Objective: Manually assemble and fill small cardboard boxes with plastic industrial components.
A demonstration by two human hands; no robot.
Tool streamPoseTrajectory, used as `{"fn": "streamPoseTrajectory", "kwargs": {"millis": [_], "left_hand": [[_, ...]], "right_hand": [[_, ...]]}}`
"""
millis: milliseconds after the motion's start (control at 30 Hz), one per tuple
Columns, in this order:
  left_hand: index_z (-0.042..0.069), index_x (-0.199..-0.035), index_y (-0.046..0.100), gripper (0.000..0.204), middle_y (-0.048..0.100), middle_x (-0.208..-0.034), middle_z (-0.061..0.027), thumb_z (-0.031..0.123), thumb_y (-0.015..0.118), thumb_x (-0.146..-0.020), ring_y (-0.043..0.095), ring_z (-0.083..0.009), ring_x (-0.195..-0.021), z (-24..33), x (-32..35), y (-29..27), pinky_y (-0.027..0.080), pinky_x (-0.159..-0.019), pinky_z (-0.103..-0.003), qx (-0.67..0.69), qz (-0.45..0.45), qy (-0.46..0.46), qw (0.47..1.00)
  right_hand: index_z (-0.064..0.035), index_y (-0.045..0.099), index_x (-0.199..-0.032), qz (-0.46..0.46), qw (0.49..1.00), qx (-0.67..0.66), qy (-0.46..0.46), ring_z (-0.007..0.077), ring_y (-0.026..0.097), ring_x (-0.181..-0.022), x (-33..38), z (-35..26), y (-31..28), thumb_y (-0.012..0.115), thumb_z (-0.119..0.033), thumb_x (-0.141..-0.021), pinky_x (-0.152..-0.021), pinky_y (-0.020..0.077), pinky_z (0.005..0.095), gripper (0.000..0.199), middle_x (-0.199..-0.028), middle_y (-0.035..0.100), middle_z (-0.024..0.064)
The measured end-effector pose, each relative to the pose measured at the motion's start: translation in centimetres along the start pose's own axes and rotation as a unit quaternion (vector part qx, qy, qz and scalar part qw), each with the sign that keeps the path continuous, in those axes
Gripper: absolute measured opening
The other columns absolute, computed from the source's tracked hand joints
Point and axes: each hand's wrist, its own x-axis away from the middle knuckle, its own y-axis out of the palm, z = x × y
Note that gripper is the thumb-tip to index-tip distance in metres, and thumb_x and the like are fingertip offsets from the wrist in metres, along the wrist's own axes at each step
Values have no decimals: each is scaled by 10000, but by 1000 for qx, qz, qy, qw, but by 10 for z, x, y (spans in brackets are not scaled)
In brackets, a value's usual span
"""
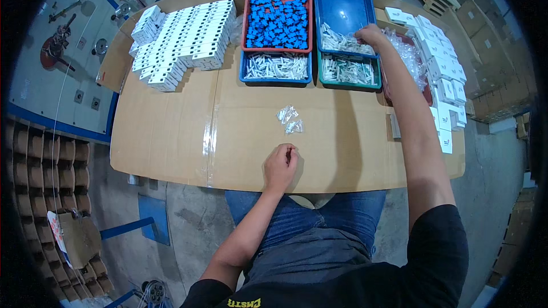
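My right hand (371, 35) reaches far across the table into the big blue tray (342, 5), its fingers curled on the white plastic parts (342, 41) lying at the tray's near end. My left hand (281, 164) rests near the table's front edge with the fingers curled in; whether it holds something small I cannot tell. Two small clear bags (290, 120) lie on the cardboard-covered table (171, 131) just beyond my left hand.
A red tray of blue parts (277, 20) stands beside the blue tray. Nearer are a small blue tray (275, 66) and a green tray (349, 72) of white parts. Stacked white boxes (182, 40) fill the back left, more white boxes (445, 74) and clear bags (408, 57) the right.
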Motion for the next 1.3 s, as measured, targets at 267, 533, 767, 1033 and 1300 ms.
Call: {"fn": "streamPoseTrajectory", "kwargs": {"millis": [267, 533, 767, 1033, 1300], "left_hand": [[78, -997, 674, 105, 693, -857, -85, 146, 645, -924, 677, -232, -709, 3, -1, 0, 545, -675, -367, -17, 3, -8, 1000], [51, -1016, 678, 138, 703, -872, -95, 146, 643, -923, 664, -208, -688, 4, 2, -4, 533, -646, -344, -29, -12, -11, 999], [74, -987, 669, 101, 688, -848, -91, 139, 651, -911, 674, -249, -715, -4, 2, -3, 538, -679, -385, -17, 12, -2, 1000], [75, -975, 665, 90, 688, -854, -93, 132, 653, -905, 681, -258, -738, -1, 2, -5, 541, -686, -385, -43, 8, -3, 999], [81, -962, 663, 84, 685, -861, -91, 141, 658, -904, 675, -270, -735, 11, 2, 2, 539, -683, -396, -30, 7, -4, 1000]], "right_hand": [[-24, 787, -916, 87, 916, 344, -187, 302, 726, -784, -12, -21, 6, 799, -259, -840, -724, 558, 425, 247, -878, 751, 191], [-92, 797, -969, 282, 933, 170, -145, 379, 719, -943, -18, 39, -41, 698, -479, -884, -843, 554, 457, 409, -973, 749, 190], [24, 737, -1057, 426, 885, 187, -32, 428, 690, -1016, 9, 100, -89, 618, -389, -920, -911, 534, 481, 451, -1067, 713, 279], [-24, 716, -1076, 110, 939, 100, -312, 386, 673, -1012, 75, 45, 54, 630, -118, -909, -919, 525, 456, 210, -1081, 703, 214], [-10, 695, -963, 144, 904, 219, -337, 427, 632, -956, 40, 37, 75, 632, -154, -920, -847, 517, 505, 163, -1015, 647, 222]]}}
